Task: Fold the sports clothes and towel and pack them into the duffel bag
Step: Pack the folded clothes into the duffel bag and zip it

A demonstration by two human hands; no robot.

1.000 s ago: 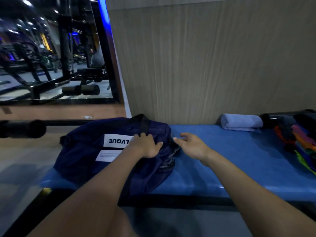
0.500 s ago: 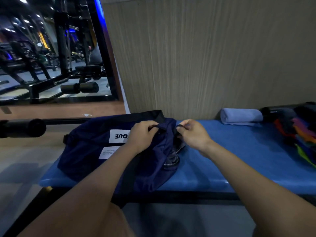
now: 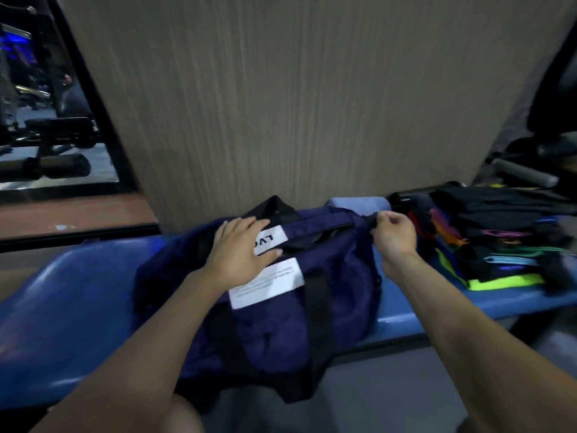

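Observation:
A navy duffel bag (image 3: 274,310) with white labels and black straps lies on the blue bench (image 3: 71,314). My left hand (image 3: 240,251) rests flat on the bag's top, fingers straight, over the upper label. At the bag's right end my right hand (image 3: 392,234) pinches a small dark tab, which looks like the zipper pull. Along the top a dark gap shows where the zipper is partly undone. A rolled light-blue towel (image 3: 359,202) peeks out behind the bag. A stack of dark and neon sports clothes (image 3: 496,242) sits on the bench to the right.
A wood-grain wall panel (image 3: 296,98) stands right behind the bench. A mirror (image 3: 40,104) on the left shows gym machines. Dark equipment (image 3: 530,173) stands behind the clothes at the right. Grey floor lies in front of the bench.
My right hand has drawn the tab rightward along the bag's top. My left hand has let go of the fabric and now lies flat. The camera has swung right, bringing the clothes into view.

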